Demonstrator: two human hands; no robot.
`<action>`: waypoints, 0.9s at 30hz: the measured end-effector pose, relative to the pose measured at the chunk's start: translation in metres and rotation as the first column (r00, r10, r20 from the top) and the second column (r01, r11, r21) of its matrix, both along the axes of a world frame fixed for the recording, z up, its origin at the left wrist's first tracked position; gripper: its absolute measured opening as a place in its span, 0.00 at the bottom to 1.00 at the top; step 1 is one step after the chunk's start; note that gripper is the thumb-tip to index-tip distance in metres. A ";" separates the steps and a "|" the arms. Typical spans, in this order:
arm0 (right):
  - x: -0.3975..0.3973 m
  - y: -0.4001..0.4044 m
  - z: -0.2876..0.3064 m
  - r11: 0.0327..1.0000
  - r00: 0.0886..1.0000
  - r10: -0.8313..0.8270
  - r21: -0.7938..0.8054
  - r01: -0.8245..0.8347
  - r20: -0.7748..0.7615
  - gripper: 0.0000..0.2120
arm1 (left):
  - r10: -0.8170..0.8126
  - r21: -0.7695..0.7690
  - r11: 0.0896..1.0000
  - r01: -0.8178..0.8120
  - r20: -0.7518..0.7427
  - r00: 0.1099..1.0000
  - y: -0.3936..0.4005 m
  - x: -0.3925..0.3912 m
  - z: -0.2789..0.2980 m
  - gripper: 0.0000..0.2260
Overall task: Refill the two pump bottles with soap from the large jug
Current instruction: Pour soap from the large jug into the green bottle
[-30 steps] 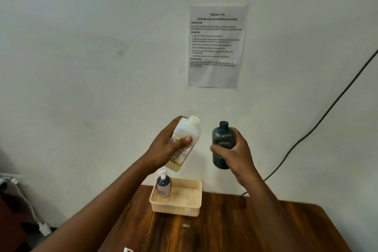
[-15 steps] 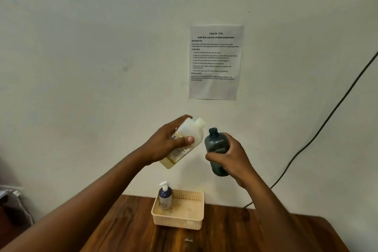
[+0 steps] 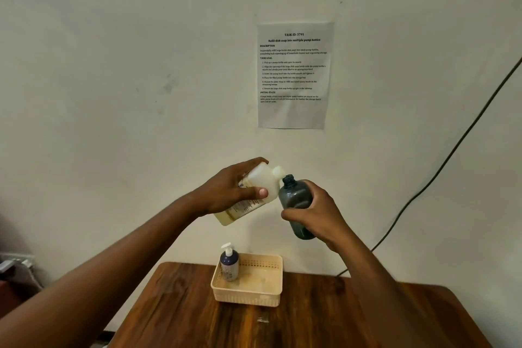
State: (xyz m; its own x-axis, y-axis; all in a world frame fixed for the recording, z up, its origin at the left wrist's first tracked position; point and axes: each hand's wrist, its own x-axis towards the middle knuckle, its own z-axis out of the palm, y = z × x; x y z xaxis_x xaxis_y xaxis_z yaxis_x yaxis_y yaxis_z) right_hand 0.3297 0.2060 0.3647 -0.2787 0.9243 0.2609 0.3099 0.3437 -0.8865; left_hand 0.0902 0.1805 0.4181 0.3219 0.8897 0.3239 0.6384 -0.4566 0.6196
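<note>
- Our left hand (image 3: 231, 192) is curled round the jug (image 3: 254, 195), thumb across the front and fingers over the top, holding it in the air, tipped so its neck points up and to the right.
- The jug is pale and see-through, with a printed label under our palm and yellowish soap pooled in the low corner, away from the spout. No soap shows at the neck, so we judge the pour has not begun.
- The white spout of the jug sits right at the mouth of the dark bottle (image 3: 296, 200), just beside our left thumb; we cannot tell whether the two touch.
- Our right hand (image 3: 316, 217) wraps round the lower half of the dark bottle, holding it nearly upright, leaning slightly towards the jug. Its pump is off and the mouth is open. The smoky plastic hides any fill level.
- We judge this to be the lining-up step for the second refill. Next, the jug needs tipping further so the soap runs to the spout, slowly, with the dark bottle kept steady under it.
- Well below both hands, a small bottle (image 3: 229, 263) with its white pump fitted stands in the left corner of a cream basket (image 3: 262, 295) on the wooden table (image 3: 324, 328); that one looks finished.
</note>
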 end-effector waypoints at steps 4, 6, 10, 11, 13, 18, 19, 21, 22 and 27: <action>-0.001 0.001 -0.002 1.000 1.000 -0.003 0.002 0.003 -0.003 0.28 | 0.012 -0.013 1.000 -0.012 -0.039 0.999 0.006 -0.001 0.001 0.28; 0.000 0.001 -0.003 1.000 1.000 -0.005 -0.001 0.005 -0.010 0.29 | 0.013 -0.015 1.000 -0.014 -0.068 0.998 0.009 -0.001 0.003 0.27; 0.000 0.003 -0.003 1.000 1.000 -0.013 0.003 0.013 -0.019 0.28 | 0.009 -0.016 1.000 -0.011 -0.125 0.992 0.014 -0.004 0.011 0.28; 0.000 0.003 -0.003 1.000 1.000 -0.015 0.000 0.015 -0.024 0.27 | 0.007 -0.017 1.000 -0.010 -0.132 0.991 0.016 -0.004 0.013 0.28; -0.002 0.003 -0.003 1.000 0.999 -0.013 -0.010 0.013 -0.032 0.26 | 0.007 -0.018 1.000 -0.010 -0.153 0.988 0.018 -0.006 0.016 0.28; -0.003 0.004 -0.004 1.000 0.999 0.000 -0.029 -0.001 -0.044 0.26 | 0.008 -0.032 0.999 -0.015 -0.221 0.975 0.023 -0.007 0.025 0.31; -0.003 0.004 -0.004 1.000 0.999 0.001 -0.031 -0.002 -0.043 0.26 | 0.006 -0.039 0.999 -0.016 -0.228 0.974 0.024 -0.007 0.026 0.31; -0.003 0.004 -0.004 0.999 0.999 0.001 -0.032 -0.003 -0.042 0.25 | 0.001 -0.049 0.999 -0.013 -0.239 0.971 0.025 -0.007 0.029 0.31; -0.003 0.004 -0.004 0.999 0.999 0.001 -0.033 -0.003 -0.043 0.25 | -0.002 -0.052 0.999 -0.011 -0.247 0.969 0.025 -0.006 0.031 0.31; -0.004 0.004 -0.005 0.999 0.999 0.001 -0.032 -0.002 -0.047 0.25 | -0.021 -0.062 0.998 0.004 -0.282 0.959 0.025 -0.006 0.037 0.32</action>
